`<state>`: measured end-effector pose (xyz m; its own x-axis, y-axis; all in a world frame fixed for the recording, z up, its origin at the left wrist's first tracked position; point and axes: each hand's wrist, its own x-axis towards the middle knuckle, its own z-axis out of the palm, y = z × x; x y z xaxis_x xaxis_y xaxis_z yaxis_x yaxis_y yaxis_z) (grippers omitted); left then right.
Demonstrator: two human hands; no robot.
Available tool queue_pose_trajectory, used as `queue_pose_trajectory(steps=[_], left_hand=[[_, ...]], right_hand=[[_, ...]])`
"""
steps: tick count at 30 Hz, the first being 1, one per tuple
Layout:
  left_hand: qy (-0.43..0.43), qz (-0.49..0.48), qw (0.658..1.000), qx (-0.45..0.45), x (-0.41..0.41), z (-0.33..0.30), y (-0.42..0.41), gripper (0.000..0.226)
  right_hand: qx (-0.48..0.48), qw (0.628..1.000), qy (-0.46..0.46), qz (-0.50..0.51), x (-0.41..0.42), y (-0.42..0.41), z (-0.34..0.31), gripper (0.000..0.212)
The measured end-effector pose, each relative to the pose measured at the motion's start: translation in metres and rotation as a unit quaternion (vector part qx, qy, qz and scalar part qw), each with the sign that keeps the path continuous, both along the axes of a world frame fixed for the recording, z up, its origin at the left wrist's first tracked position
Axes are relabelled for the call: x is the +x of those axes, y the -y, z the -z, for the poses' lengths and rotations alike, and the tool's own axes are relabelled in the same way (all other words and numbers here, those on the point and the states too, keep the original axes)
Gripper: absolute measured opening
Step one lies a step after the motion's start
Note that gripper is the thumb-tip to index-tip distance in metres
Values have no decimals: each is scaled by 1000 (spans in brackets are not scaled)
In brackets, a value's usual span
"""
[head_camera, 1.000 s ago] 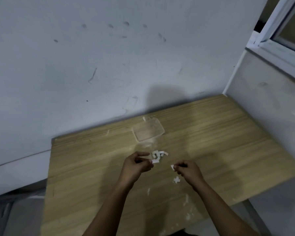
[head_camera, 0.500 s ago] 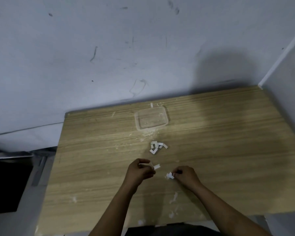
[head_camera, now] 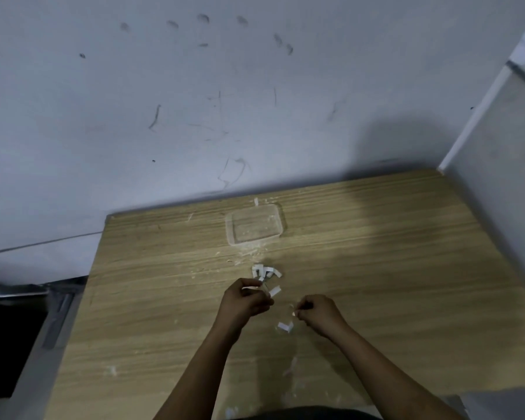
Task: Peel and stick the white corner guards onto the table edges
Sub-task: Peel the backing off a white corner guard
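Wall (head_camera: 194,101): I see a pale grey surface behind the table, scuffed with dark marks and scribbled lines; none of them reads as writing.
Table (head_camera: 406,268): light wood-grain top, its far edge against the wall, flecked with white crumbs and smears.
Container (head_camera: 255,224): a clear, shallow plastic tub sits at the far middle of the table, near the wall; I can read no label on it.
Left hand (head_camera: 244,303): fingers curled, and I see them pinching a white corner guard (head_camera: 274,291), a short flat strip that sticks out to the right past the fingertips. I cannot make out whether its backing is on or off.
Right hand (head_camera: 320,312): fingers curled in, thumb and forefinger pinching a tiny white scrap (head_camera: 294,313); too small for me to say what it is.
Pile of guards (head_camera: 265,271): a small heap of white strips, some bent, lies just beyond the left hand, between it and the tub.
Loose guard (head_camera: 285,327): a white L-shaped piece lies on the table just nearer than the right fingertips.
Printing: none legible on any white piece.
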<state>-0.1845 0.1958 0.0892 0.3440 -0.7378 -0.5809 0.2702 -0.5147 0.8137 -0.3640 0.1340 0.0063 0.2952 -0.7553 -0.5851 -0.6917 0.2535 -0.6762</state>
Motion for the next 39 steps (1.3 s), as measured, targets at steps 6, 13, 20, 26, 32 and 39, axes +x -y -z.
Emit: queue_pose_trajectory(steps=[6,13,20,26,32,39], left_hand=[[-3,-12,1000,-11,-2,-1,-6,24],[-23,-17,999,-16,-9,-1,-12,28],[-45,-34,998,-42,-13,-11,-8,25],[188,61,977,-86,-8,-23,-3,25],[339,80,925,-152,-13,-35,2,18],[360,42,920,-148,-12,-38,4,7]], right_hand=[[36,999,-18,-10,-15,-8,3,18],[82,964,231,106,1,-5,-42,10],[76,920,342,174,20,3,-79,13],[18,934,332,133,19,8,-94,10],[12,934,335,123,25,14,-99,12],[10,930,348,119,27,22,-102,9]])
